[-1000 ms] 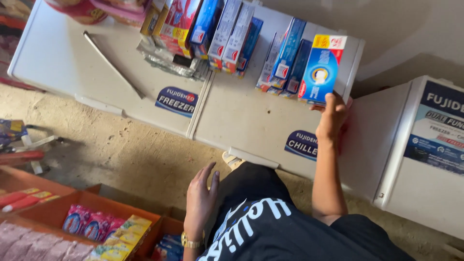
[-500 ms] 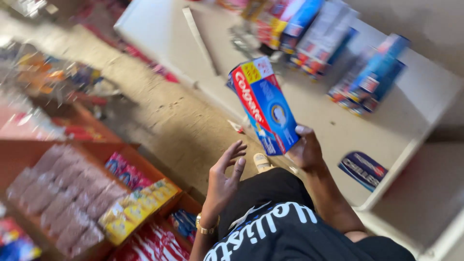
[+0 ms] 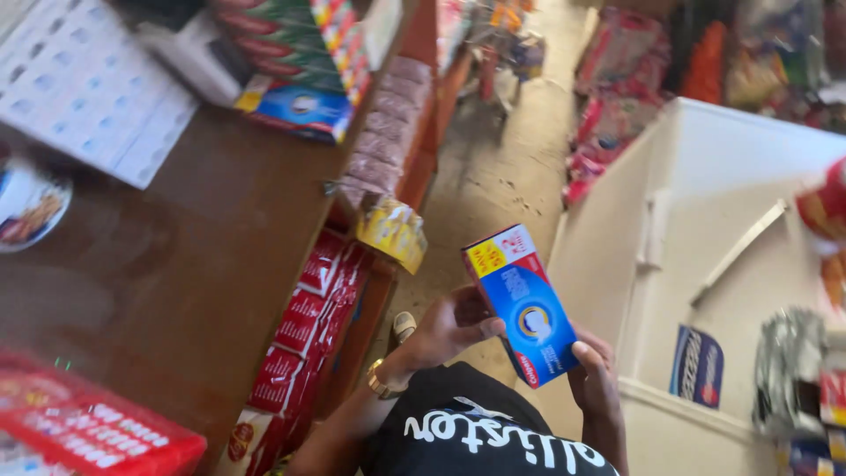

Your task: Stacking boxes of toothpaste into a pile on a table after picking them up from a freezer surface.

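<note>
A blue and red toothpaste box with a yellow corner label is held upright in front of me. My left hand grips its left side, a gold watch on that wrist. My right hand holds its lower right edge. Both hands are closed on the box above my black printed shirt.
A brown wooden counter on the left carries stacked boxes and white blister sheets. Red packets and a yellow packet hang along its edge. A white chest freezer stands on the right beside a dusty aisle floor.
My view has swung from the freezer top toward the wooden counter. The toothpaste box came off the freezer in my right hand, and my left hand has now closed on it too.
</note>
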